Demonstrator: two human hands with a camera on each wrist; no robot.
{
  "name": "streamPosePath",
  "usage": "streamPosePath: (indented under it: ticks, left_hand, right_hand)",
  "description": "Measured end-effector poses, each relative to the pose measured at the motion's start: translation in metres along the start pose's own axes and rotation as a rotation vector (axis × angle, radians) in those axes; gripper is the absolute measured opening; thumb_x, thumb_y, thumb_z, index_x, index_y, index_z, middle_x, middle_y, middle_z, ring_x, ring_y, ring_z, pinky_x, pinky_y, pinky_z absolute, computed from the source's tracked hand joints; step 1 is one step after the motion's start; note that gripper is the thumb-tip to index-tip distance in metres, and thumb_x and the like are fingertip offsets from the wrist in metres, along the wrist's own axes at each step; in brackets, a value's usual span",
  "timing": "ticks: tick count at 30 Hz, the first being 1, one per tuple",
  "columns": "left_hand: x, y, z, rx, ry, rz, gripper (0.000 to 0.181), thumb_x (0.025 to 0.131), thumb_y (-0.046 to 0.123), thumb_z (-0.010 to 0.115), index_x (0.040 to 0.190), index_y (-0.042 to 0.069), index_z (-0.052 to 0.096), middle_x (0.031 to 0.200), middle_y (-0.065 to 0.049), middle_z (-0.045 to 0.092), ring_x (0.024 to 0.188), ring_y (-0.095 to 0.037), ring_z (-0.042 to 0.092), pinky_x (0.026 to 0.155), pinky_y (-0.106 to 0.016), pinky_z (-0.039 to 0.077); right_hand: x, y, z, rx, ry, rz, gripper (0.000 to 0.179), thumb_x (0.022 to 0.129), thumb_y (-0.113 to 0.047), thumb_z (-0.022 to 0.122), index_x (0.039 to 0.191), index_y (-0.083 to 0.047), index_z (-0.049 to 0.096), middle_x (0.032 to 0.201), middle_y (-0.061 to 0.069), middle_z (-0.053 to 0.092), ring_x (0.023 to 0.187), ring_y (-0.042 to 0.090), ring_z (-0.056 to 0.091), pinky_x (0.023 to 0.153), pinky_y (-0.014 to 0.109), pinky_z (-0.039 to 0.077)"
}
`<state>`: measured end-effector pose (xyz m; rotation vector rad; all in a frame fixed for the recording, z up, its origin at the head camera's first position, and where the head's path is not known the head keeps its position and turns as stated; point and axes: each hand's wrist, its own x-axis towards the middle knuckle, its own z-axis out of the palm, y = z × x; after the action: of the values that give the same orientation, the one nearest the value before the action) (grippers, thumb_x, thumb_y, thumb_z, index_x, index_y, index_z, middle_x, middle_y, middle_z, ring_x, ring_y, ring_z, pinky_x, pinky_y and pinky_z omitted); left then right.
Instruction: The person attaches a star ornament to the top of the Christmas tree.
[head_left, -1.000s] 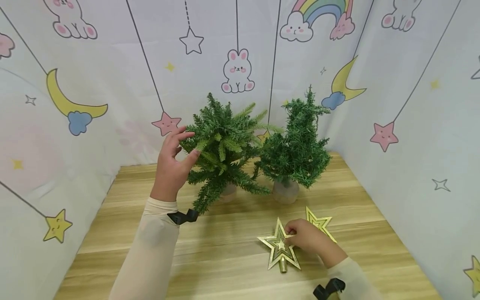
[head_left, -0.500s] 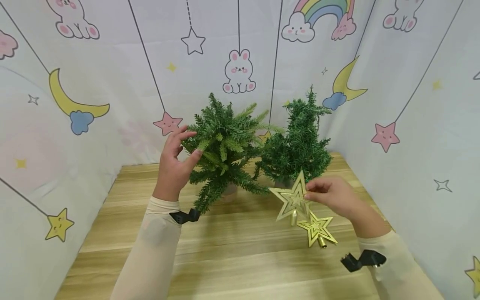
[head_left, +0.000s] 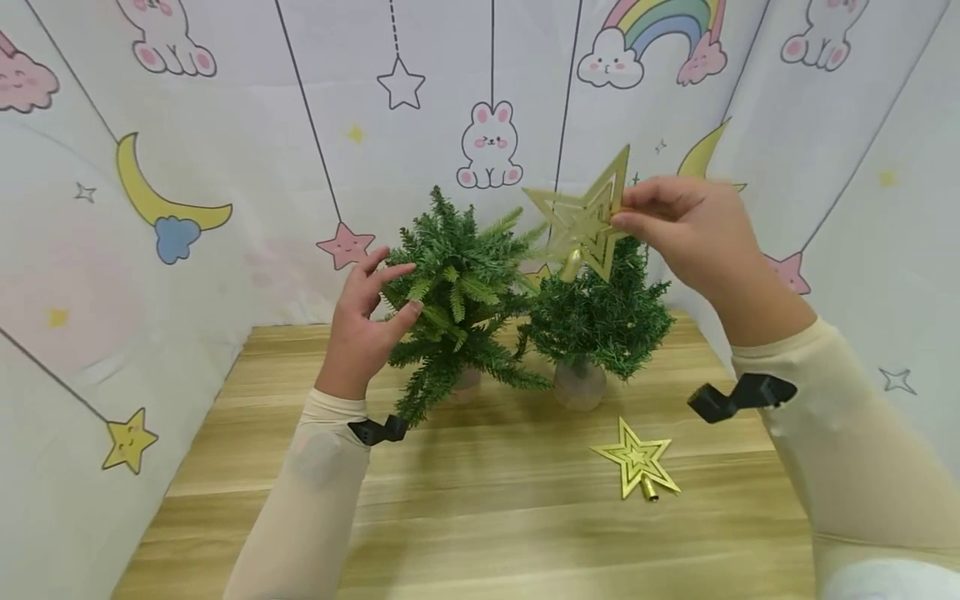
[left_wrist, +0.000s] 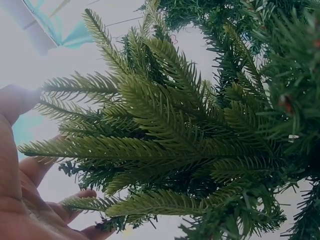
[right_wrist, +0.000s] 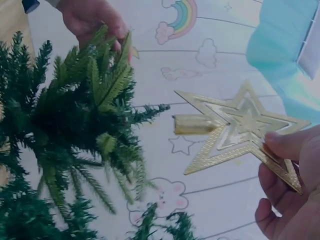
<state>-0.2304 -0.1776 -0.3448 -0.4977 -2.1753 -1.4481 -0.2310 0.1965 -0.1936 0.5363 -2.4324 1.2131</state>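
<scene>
My right hand pinches a gold star tree topper by one of its points, thumb on one face. The topper is up in front of the right tree's top, its socket pointing downward; in the right wrist view the socket faces the branches. On the left stands a small artificial Christmas tree with lighter green sprigs. Beside its left side, my left hand has its fingers spread, fingertips at the branch tips. A second small Christmas tree is on the right, its upper part mostly hidden.
Another gold star topper lies flat on the wooden table, in front of the right tree. A white cloth backdrop printed with bunnies, moons and stars closes off the back and sides.
My right hand has lifted the star topper off the table and carried it up and back to the height of the right tree's top. The left hand has stayed by the left tree.
</scene>
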Motion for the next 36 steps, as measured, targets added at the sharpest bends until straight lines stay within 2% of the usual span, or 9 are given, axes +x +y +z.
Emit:
streamPosePath:
  ticks: [4,10,13,17,22,28,32,36]
  left_hand:
    - [0.000,0.001,-0.001,0.006,-0.009,-0.002,0.045,0.094,0.022,0.076,0.139,0.022,0.069,0.166,0.006,0.030,0.155,-0.027,0.025,0.117,-0.066,0.032]
    - [0.002,0.004,0.000,-0.008,-0.027,0.006,0.042,0.093,0.019,0.078,0.135,0.020,0.071,0.167,0.008,0.028,0.155,-0.024,0.023,0.118,-0.063,0.032]
    - [0.002,0.004,0.001,-0.023,-0.022,0.011,0.040,0.093,0.018,0.078,0.132,0.018,0.072,0.167,0.008,0.029,0.156,-0.022,0.023,0.119,-0.061,0.032]
    - [0.002,0.005,0.002,-0.032,-0.013,0.016,0.039,0.093,0.016,0.078,0.131,0.017,0.073,0.166,0.008,0.031,0.155,-0.021,0.023,0.119,-0.060,0.033]
    - [0.002,0.004,0.003,-0.031,-0.004,0.027,0.039,0.093,0.015,0.078,0.131,0.017,0.073,0.165,0.008,0.032,0.155,-0.020,0.024,0.119,-0.059,0.033]
    - [0.003,0.005,0.003,-0.016,-0.003,0.039,0.039,0.093,0.015,0.077,0.131,0.018,0.073,0.165,0.008,0.033,0.155,-0.020,0.024,0.119,-0.058,0.034]
    - [0.003,0.006,0.002,-0.005,-0.004,0.051,0.040,0.092,0.016,0.077,0.132,0.018,0.073,0.165,0.006,0.033,0.155,-0.020,0.024,0.118,-0.060,0.035]
    - [0.002,0.006,0.001,0.003,-0.001,0.054,0.040,0.092,0.016,0.077,0.132,0.018,0.073,0.165,0.006,0.033,0.155,-0.021,0.025,0.118,-0.059,0.035]
  right_hand:
    - [0.030,-0.013,0.010,0.007,0.043,-0.081,0.022,0.096,-0.024,0.078,0.109,-0.006,0.080,0.100,-0.006,0.078,0.090,0.003,0.072,0.082,0.016,0.055]
    - [0.068,-0.030,0.040,0.018,0.086,-0.224,0.021,0.098,-0.018,0.074,0.112,-0.004,0.079,0.109,0.006,0.077,0.092,0.003,0.070,0.087,0.021,0.057]
    - [0.083,-0.040,0.056,0.058,0.070,-0.269,0.020,0.098,-0.015,0.073,0.113,-0.003,0.078,0.110,0.009,0.076,0.094,0.006,0.071,0.089,0.023,0.057]
    - [0.100,-0.051,0.076,0.082,0.022,-0.288,0.021,0.099,-0.016,0.072,0.115,-0.005,0.078,0.112,0.006,0.076,0.100,0.008,0.070,0.092,0.023,0.056]
    - [0.112,-0.060,0.094,0.051,-0.016,-0.329,0.023,0.099,-0.020,0.071,0.117,-0.008,0.078,0.113,0.001,0.075,0.103,0.007,0.067,0.092,0.021,0.054]
    - [0.119,-0.062,0.108,0.025,-0.022,-0.387,0.023,0.099,-0.022,0.071,0.115,-0.010,0.080,0.109,-0.001,0.075,0.098,0.005,0.065,0.087,0.019,0.052]
    - [0.123,-0.062,0.115,0.000,-0.023,-0.377,0.023,0.099,-0.024,0.071,0.117,-0.011,0.079,0.110,-0.001,0.075,0.097,0.004,0.064,0.086,0.019,0.051]
    - [0.126,-0.060,0.124,-0.039,-0.048,-0.326,0.026,0.100,-0.025,0.069,0.121,-0.013,0.078,0.112,-0.002,0.075,0.099,0.003,0.065,0.086,0.017,0.051]
